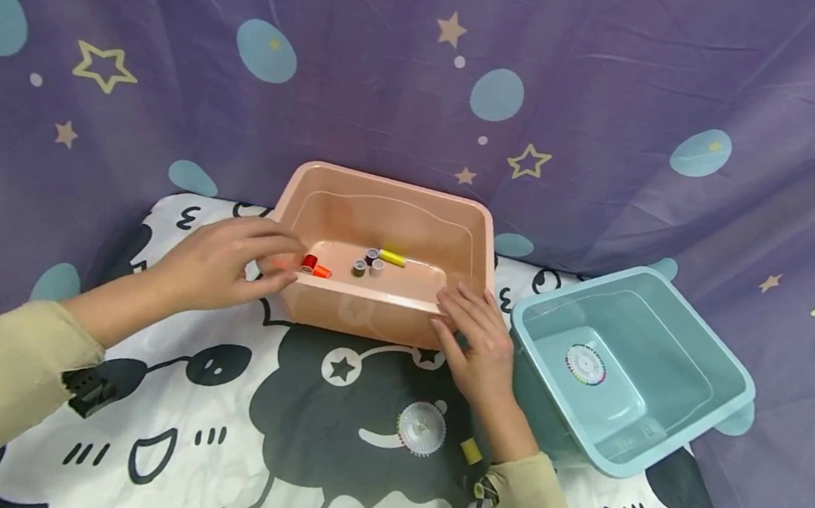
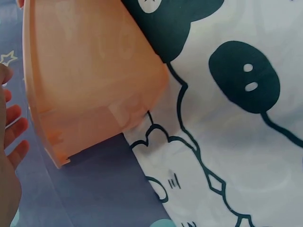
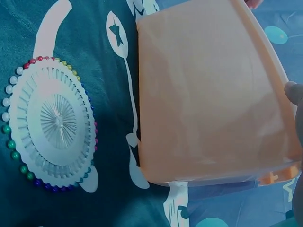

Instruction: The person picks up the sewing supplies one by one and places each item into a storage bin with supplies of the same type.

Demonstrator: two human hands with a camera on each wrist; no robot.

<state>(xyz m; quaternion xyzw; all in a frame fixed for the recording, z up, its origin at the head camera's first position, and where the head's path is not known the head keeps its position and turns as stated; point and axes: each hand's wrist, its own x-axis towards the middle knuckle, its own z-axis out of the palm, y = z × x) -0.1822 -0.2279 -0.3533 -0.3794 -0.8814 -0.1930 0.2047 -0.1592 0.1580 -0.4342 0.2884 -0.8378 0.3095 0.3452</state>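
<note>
In the head view, the left hand (image 1: 236,260) is at the left end of a pink bin (image 1: 347,318), its fingers loosely bent over the rim beside a red spool (image 1: 309,263) and an orange piece (image 1: 322,272). Whether it touches them is unclear. The right hand (image 1: 476,341) grips the front rim near the right corner, thumb outside. Inside the bin lie a yellow piece (image 1: 392,258), a white spool (image 1: 377,267) and two dark spools (image 1: 359,268). The left wrist view shows the left hand (image 2: 9,137) beside the bin's outer side (image 2: 94,61).
Right of the pink bin stands a teal bin (image 1: 696,438) holding a round pin wheel (image 1: 585,365). Another pin wheel (image 1: 421,428), with coloured heads, lies on the patterned cloth near the right forearm, close to a small yellow piece (image 1: 471,451). Purple fabric hangs behind.
</note>
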